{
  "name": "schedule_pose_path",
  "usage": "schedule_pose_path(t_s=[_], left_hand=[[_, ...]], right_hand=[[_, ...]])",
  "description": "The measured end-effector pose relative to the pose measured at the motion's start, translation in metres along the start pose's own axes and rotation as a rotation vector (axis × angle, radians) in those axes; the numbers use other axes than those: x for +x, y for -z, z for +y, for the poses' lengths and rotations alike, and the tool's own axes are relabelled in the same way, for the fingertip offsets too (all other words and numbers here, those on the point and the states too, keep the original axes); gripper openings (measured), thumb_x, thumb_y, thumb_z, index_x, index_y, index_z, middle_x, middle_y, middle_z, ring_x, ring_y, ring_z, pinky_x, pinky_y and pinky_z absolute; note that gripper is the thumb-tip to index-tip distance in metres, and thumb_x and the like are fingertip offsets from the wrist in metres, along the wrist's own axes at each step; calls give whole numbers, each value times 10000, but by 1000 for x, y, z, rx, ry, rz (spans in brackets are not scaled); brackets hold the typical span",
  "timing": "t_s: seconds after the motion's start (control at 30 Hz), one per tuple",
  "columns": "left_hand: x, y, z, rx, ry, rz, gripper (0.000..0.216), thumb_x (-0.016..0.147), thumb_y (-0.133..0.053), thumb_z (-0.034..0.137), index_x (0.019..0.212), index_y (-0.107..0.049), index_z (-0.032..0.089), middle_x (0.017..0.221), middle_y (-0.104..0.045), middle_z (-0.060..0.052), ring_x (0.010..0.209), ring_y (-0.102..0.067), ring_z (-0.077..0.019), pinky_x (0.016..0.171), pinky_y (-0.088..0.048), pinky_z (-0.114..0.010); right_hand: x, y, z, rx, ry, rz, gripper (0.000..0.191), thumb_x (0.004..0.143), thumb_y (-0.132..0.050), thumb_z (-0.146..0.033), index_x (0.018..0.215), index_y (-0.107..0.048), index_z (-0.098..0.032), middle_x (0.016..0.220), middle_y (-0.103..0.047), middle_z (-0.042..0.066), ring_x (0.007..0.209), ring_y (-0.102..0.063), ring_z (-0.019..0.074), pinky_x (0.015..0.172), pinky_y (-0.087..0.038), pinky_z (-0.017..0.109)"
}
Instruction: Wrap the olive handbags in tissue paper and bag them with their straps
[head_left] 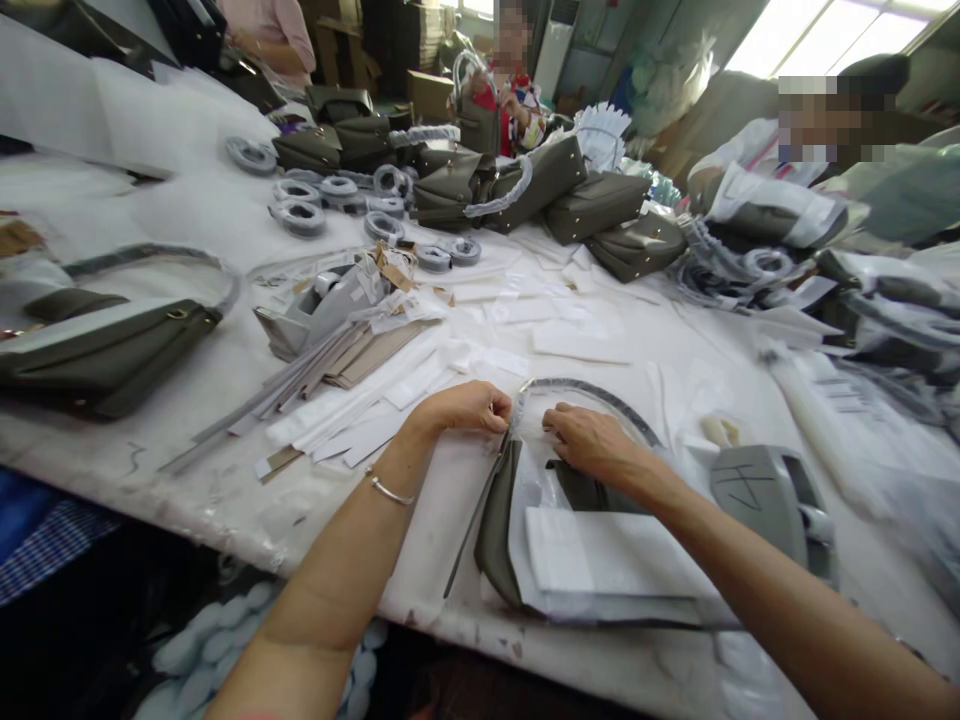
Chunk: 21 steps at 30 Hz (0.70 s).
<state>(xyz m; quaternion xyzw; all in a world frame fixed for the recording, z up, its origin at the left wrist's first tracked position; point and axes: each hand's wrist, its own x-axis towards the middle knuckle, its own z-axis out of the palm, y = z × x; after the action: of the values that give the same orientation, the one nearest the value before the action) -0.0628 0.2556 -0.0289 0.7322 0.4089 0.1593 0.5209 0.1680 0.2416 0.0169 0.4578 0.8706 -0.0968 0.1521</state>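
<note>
A dark olive handbag (499,525) lies in front of me near the table's edge, with white paper (600,552) over its body. Its arched handle (592,384) is wrapped in clear plastic. At the handle's left base, my left hand (476,407) is closed with fingertips pinched together; what is between them is too small to make out. A thin dark strip (471,530) runs down from there beside the bag. Inside the handle's arch, my right hand (589,437) has its fingers curled down over the bag's opening; its grip is hidden.
A grey tape dispenser (769,500) stands right of the bag, another dispenser (330,300) farther left. Card strips (375,352) and white paper lie between. Another handbag (112,350) rests at left. Rolled wrapped straps (298,215) and several bags (532,185) lie behind, near other people.
</note>
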Motion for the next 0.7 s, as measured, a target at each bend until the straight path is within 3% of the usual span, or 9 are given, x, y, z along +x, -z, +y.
schedule_pose_path(t_s=[0.07, 0.17, 0.27, 0.4, 0.53, 0.7], left_hand=[[2, 0, -2, -67, -38, -26, 55, 638, -577, 226, 635, -580, 171, 581, -495, 53, 573, -416, -106, 545, -291, -230], [2, 0, -2, -144, -73, -45, 113, 659, -605, 275, 657, -580, 165, 597, -481, 55, 576, -402, -97, 555, -297, -225], [0, 1, 2, -231, -86, -47, 152, 677, -642, 303, 693, -609, 155, 633, -528, 43, 597, -435, -96, 577, -323, -222], [-4, 0, 11, -463, -81, 14, 155, 647, -707, 268, 695, -640, 138, 712, -656, -23, 657, -528, -120, 625, -388, -230], [-9, -8, 15, -594, -75, 129, 162, 673, -688, 290, 695, -618, 146, 705, -671, -48, 666, -572, -132, 674, -439, -254], [-18, -29, 9, -679, -11, 377, 223, 658, -723, 339, 702, -608, 153, 626, -611, -5, 594, -547, -102, 635, -426, -230]], right_hand=[[-1, -2, 5, 179, -40, 79, 280, 768, -645, -139, 1043, -680, -175, 944, -707, 74, 822, -652, 204, 692, -441, 275], [1, -2, 8, 498, -109, 189, 469, 729, -723, -209, 1190, -639, -210, 1031, -704, 41, 687, -632, 139, 636, -462, 249], [7, -3, 5, 686, -131, 101, 452, 745, -703, -269, 1190, -639, -219, 1007, -718, 30, 559, -591, 111, 515, -426, 235], [15, -9, 0, 605, -79, -31, 293, 770, -669, -309, 1042, -695, -201, 795, -726, 10, 647, -625, 148, 584, -429, 235], [13, -15, 4, 394, -131, 2, 177, 744, -682, -361, 799, -710, -195, 742, -699, 26, 684, -602, 174, 576, -377, 259], [0, -13, 13, 440, -196, 81, 48, 687, -662, -223, 724, -685, -201, 684, -663, 6, 642, -569, 160, 555, -349, 260]])
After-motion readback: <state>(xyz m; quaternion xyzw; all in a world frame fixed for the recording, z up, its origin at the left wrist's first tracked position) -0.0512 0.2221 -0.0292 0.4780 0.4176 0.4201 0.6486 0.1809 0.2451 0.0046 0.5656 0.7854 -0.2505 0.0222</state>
